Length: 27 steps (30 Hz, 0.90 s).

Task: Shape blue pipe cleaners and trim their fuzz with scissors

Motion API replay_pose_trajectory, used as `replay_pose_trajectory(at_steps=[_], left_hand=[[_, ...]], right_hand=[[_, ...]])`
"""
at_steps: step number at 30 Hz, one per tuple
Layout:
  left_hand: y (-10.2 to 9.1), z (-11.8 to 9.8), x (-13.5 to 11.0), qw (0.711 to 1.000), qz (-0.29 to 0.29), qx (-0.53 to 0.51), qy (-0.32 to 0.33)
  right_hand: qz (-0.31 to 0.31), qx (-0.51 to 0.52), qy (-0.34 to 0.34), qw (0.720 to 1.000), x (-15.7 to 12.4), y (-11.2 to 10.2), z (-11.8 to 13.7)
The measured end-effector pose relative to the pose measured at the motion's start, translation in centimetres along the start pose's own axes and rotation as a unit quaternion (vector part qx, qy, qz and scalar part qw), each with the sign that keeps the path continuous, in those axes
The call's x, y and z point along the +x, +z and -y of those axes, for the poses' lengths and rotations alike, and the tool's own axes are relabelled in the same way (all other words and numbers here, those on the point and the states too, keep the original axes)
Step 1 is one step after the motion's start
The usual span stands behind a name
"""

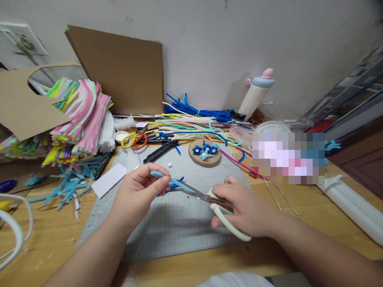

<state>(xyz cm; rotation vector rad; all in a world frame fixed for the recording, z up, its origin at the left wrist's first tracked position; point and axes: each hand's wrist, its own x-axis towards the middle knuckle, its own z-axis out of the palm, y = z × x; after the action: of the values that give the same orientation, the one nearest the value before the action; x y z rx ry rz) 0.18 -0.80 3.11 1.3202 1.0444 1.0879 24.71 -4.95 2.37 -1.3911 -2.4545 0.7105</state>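
Observation:
My left hand (140, 191) pinches a light blue pipe cleaner piece (176, 183) between thumb and fingers, above a grey cutting mat (179, 223). My right hand (242, 209) grips white-handled scissors (209, 197), whose blades point left and meet the blue piece near my left fingertips. Behind them on the mat sits a round wooden disc with small blue pipe cleaner flowers (205, 151).
Stacks of pastel pipe cleaners (80, 119) lie at the left, loose coloured ones (191, 119) at the back. Blue scraps (68, 187), black pliers (160, 151), red and yellow scissors (136, 140), a white bottle (255, 95), cardboard sheets (119, 67) and a white tube (356, 207) surround the mat.

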Motion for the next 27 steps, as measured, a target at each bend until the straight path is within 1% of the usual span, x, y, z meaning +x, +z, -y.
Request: replay_pose_trajectory(at_steps=[9,14,20,27], left_hand=[[-0.24,0.30,0.01,1.000,-0.002,-0.024,0.008],[-0.29,0.26,0.04,1.000,-0.005,-0.025,0.008],[-0.12,0.23,-0.13,1.000,-0.005,-0.020,0.013],[0.17,0.29,-0.10,1.000,0.005,-0.012,0.014]], right_hand=[[-0.005,0.017,0.003,1.000,-0.16,-0.18,0.25],[0.004,0.022,0.008,1.000,-0.20,-0.17,0.36],[-0.002,-0.005,0.015,1.000,-0.15,-0.27,0.63],[0.019,0.000,0.026,0.999,-0.12,-0.28,0.71]])
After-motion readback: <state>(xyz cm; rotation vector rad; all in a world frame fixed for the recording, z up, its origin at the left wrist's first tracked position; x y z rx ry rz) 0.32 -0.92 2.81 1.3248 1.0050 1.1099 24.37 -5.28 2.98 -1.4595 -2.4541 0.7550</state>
